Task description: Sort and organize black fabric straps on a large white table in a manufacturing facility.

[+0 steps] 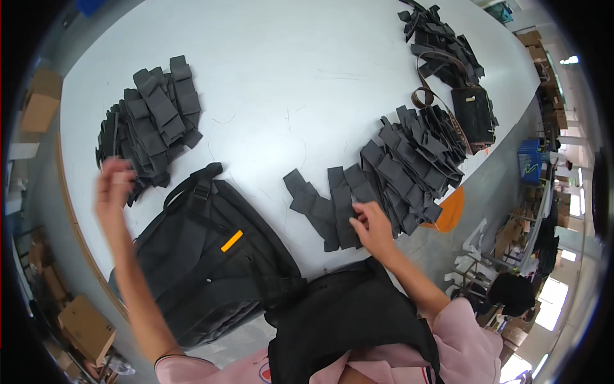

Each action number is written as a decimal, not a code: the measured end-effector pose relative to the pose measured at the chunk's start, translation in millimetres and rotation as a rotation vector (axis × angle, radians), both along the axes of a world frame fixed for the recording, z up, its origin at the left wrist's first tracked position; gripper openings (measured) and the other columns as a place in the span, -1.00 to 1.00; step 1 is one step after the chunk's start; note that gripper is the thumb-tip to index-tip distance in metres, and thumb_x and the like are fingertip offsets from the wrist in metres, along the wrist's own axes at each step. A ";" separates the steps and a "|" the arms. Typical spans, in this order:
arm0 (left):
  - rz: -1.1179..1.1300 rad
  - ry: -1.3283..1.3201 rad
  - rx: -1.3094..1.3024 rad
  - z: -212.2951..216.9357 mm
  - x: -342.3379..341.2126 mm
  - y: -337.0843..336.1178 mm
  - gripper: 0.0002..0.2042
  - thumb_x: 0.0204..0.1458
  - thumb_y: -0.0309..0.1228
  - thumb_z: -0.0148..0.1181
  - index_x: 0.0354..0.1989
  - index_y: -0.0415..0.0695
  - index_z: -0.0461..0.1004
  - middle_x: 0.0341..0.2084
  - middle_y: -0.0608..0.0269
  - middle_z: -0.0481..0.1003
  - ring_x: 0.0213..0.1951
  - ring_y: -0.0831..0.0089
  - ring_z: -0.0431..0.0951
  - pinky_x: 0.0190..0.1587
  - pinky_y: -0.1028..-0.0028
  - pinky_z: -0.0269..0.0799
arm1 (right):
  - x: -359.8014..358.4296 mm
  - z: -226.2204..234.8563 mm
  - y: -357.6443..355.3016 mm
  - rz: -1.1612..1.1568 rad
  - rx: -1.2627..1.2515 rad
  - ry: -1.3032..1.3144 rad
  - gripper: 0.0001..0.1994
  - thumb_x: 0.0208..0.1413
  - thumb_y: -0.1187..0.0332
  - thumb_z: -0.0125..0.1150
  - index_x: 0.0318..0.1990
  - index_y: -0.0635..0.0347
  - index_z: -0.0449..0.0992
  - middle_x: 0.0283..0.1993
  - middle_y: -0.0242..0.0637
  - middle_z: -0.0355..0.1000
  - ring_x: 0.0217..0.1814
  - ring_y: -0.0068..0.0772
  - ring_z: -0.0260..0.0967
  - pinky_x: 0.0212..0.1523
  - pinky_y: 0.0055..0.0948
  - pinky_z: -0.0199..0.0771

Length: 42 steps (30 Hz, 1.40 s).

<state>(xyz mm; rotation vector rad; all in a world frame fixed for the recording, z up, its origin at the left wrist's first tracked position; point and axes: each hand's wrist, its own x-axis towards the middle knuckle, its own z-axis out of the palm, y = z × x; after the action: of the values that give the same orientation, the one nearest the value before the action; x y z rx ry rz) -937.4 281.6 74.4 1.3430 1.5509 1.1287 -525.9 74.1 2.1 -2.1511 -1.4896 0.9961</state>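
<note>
My left hand (pixel 115 185), smeared by motion, is at the near edge of the left pile of dark grey folded fabric strips (pixel 150 115). Whether its fingers hold anything does not show. On the other side, my right hand (pixel 374 229) has its thumb and fingertips closed at the edge of a dark grey fabric strip (pixel 343 214). Another strip (pixel 313 208) lies to its left, angled and flat on the table. Just beyond the right hand, a larger pile of the same strips (pixel 409 166) spreads toward the table's right edge.
A black backpack (pixel 211 256) with an orange tag leans at the near left table edge. Black cloth (pixel 345 320) covers my front. A small black handbag (pixel 473 118) with a strap and a third strip pile (pixel 441 38) occupy the white table's (pixel 268 77) far right. Something orange (pixel 451 211) shows below the edge.
</note>
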 end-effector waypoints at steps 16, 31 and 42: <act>-0.705 0.378 -0.498 -35.3 199.0 -199.7 -0.71 0.03 -0.31 0.10 -0.11 -0.21 0.47 -0.34 0.04 0.54 -0.26 0.23 0.57 -0.18 0.40 0.43 | 0.2 15.1 -23.1 -0.281 0.076 0.880 -0.25 -0.29 0.57 0.20 0.20 0.24 0.09 -0.10 -0.06 0.15 -0.01 -0.17 0.14 0.03 -0.33 0.20; -0.193 -0.510 -0.668 -40.3 194.9 -251.4 -0.64 0.11 -0.45 0.03 0.09 -0.22 0.28 -0.14 0.16 0.46 -0.17 0.46 0.47 -0.14 0.51 0.37 | 10.6 2.9 -42.1 -0.582 -0.462 1.421 -0.67 -0.12 0.41 0.23 -0.14 0.31 0.42 -0.25 -0.21 0.47 -0.28 -0.41 0.44 -0.29 -0.46 0.46; -0.199 -0.924 -0.813 -51.8 238.8 -264.8 -0.33 -0.04 -0.27 0.25 0.19 -0.27 0.09 0.06 -0.07 0.30 0.05 0.17 0.38 0.07 0.27 0.33 | -41.1 13.3 -80.4 0.202 -0.144 0.751 -0.23 -0.22 0.21 0.37 0.12 0.43 0.13 0.04 0.02 0.27 0.17 -0.08 0.20 0.10 -0.26 0.25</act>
<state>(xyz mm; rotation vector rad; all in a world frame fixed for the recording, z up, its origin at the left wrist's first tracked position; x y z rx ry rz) -698.6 16.8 22.6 0.3091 0.9500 0.6817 -567.0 -6.3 15.4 -1.4371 -1.2769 1.7701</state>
